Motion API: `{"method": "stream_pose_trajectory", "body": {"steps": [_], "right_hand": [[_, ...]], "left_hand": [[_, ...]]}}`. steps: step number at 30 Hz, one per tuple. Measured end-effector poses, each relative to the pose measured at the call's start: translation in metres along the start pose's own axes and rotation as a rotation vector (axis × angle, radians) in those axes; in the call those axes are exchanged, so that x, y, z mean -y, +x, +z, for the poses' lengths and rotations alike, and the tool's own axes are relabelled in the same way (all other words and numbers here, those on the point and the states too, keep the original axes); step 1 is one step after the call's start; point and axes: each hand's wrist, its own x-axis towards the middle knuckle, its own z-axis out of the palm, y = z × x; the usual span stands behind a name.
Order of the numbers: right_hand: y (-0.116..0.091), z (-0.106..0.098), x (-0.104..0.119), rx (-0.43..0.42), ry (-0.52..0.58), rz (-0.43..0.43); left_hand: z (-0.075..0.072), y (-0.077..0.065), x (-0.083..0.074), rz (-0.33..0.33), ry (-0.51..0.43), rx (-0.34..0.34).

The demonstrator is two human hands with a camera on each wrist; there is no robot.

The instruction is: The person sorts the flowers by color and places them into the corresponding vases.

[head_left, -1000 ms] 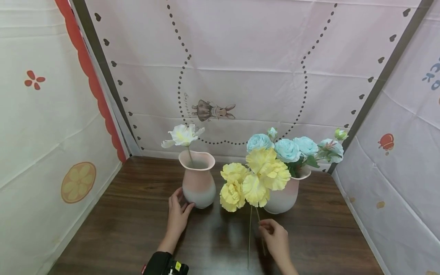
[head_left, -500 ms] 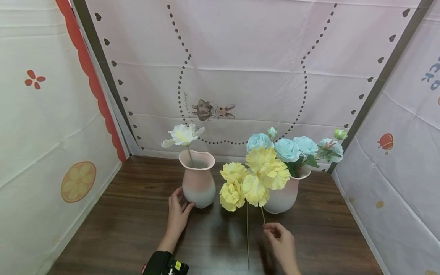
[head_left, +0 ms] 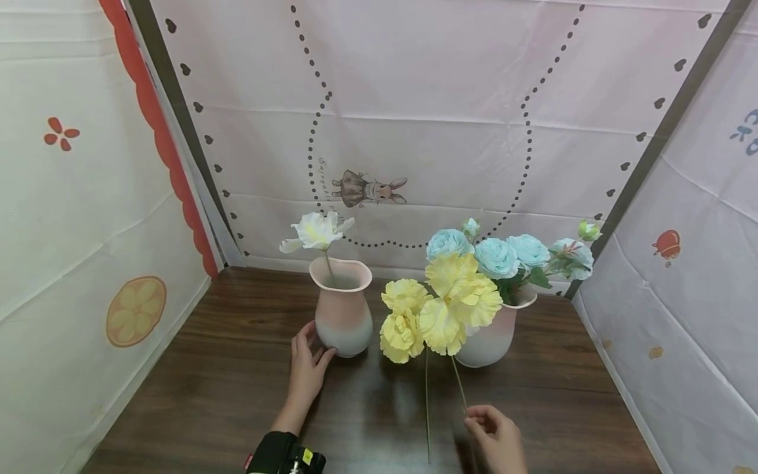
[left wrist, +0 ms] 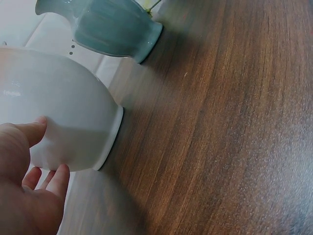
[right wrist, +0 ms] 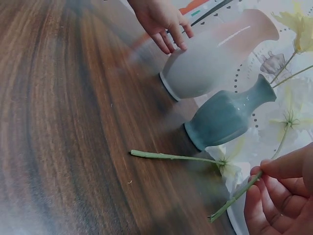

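My left hand (head_left: 309, 368) rests against the lower left side of a pink-and-white vase (head_left: 343, 319), thumb in front, fingers at its side. One white flower (head_left: 318, 230) stands in that vase. My right hand (head_left: 499, 438) pinches the green stem (right wrist: 235, 197) of a yellow flower (head_left: 441, 327) between thumb and fingertips; the stem slants, its cut end free. Another yellow flower (head_left: 401, 337) has its stem (right wrist: 171, 156) pointing toward me, beside the held one. A teal vase (right wrist: 227, 120) with yellow flowers shows in the wrist views; blooms hide it in the head view.
Behind the yellow blooms at right, a second pink-and-white vase (head_left: 488, 339) holds several light blue flowers (head_left: 496, 258) with green leaves. Printed cloth walls (head_left: 426, 72) enclose the back and both sides of the dark wooden table (head_left: 237, 382).
My right hand has moved right and toward me along the stem, with more of the stem now showing above it. The left hand stays against its vase.
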Motion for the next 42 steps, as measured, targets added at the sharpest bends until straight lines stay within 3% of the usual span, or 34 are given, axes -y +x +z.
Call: {"method": "stream_pose_trajectory", "body": {"steps": [11, 20, 30, 38, 42], "right_hand": [[-0.01, -0.01, -0.01, 0.125, -0.011, 0.007], [-0.011, -0.021, -0.021, 0.33, 0.006, 0.027], [-0.008, -0.031, -0.029, 0.506, 0.039, -0.015], [-0.006, -0.029, -0.024, 0.587, 0.044, -0.045], [-0.007, -0.024, -0.02, 0.59, 0.032, -0.115]], "left_hand": [[0.0, 0.0, 0.001, 0.017, -0.008, -0.002], [0.0, 0.0, 0.002, 0.014, -0.008, 0.002], [0.001, -0.001, 0.001, 0.013, -0.009, 0.005], [0.0, -0.001, 0.001, 0.021, -0.007, 0.005], [0.001, -0.001, 0.001, 0.022, -0.004, 0.001]]}}
